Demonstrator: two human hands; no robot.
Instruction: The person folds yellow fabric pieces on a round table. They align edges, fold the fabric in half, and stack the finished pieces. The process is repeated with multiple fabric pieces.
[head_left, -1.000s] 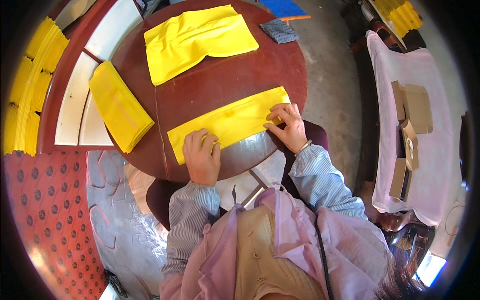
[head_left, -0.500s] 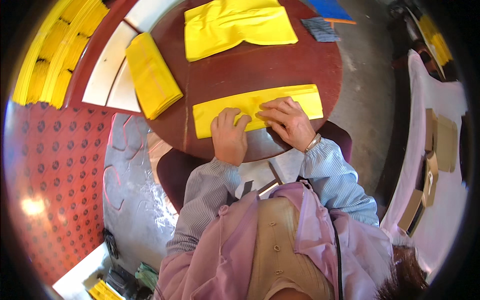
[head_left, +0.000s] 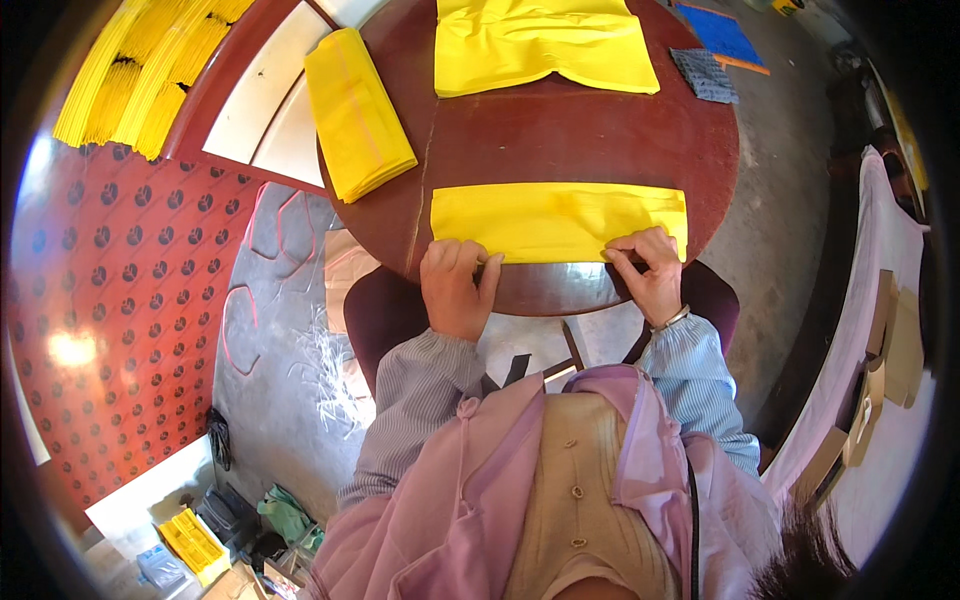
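A long folded yellow cloth (head_left: 560,218) lies across the near part of a round dark-red wooden table (head_left: 580,140). My left hand (head_left: 456,285) pinches its near left edge, fingers curled over the table rim. My right hand (head_left: 648,270) grips the near right edge of the same cloth. Both forearms, in striped sleeves, come up from below.
A stack of folded yellow cloths (head_left: 358,110) sits at the table's left rim. A larger spread yellow cloth (head_left: 540,42) lies at the far side. A grey pad (head_left: 705,75) and a blue sheet (head_left: 722,35) lie on the floor beyond. Yellow bundles (head_left: 130,75) lie far left.
The view has shifted, so the table sits higher and more centred. My hands have slid apart along the cloth's near edge, which now lies flatter and straighter.
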